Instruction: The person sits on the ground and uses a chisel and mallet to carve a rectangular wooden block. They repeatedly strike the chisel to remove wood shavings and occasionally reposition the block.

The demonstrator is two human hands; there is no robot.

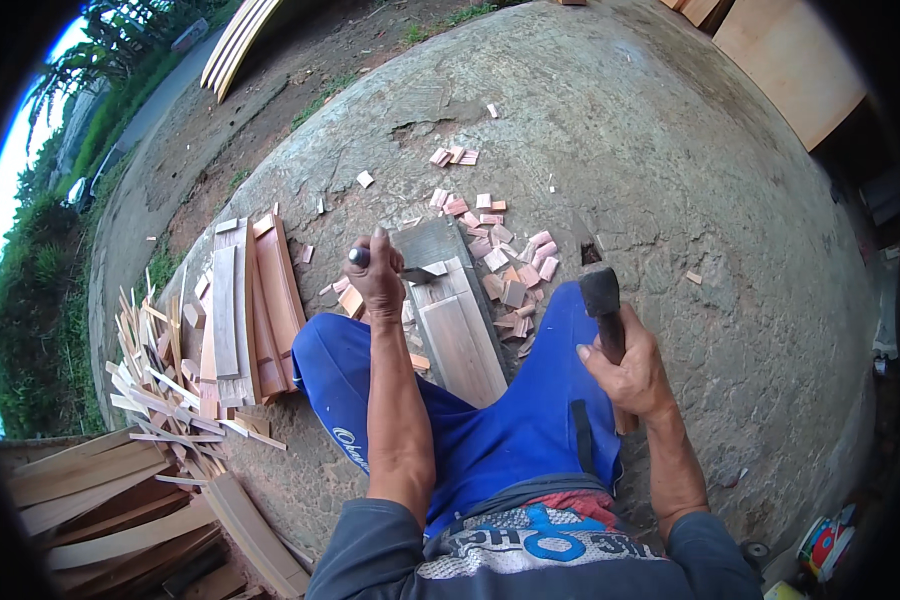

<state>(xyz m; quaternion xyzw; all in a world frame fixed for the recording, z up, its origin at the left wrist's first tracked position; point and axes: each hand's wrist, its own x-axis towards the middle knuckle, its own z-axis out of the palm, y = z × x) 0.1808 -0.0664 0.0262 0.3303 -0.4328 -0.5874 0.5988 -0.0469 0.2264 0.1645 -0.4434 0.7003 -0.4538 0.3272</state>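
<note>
Nearest, over the blue trousers (530, 425), the right hand (632, 375) is at one o'clock, its fingers wrapped around the handle of a hammer (600, 292) with a blunt dark head. The hammer looks top-heavy and rigid; a grip low on the handle should swing it best, though dust might make the shaft slick.

At eleven o'clock, between the knees, a wooden piece (460, 350) lies lengthwise on a dark board (422, 240). It appears stiff and fairly light, likely to split along its grain; its long edges offer the surest hold.

Beyond its near part, also at eleven, the left hand (378, 282) has its fingers curled tightly around a chisel (416, 276), thumb uppermost. The blade reaches over the wooden piece's far end; whether its edge touches, I cannot tell. The steel seems hard and sharp, so the handle is the place to hold.

Pinkish wood blocks (497, 258) scatter at twelve. At ten, curved boards (275, 270) lie stacked beside thin offcuts (160, 400). Farthest, pale curved slats (235, 45) rest at eleven.
</note>
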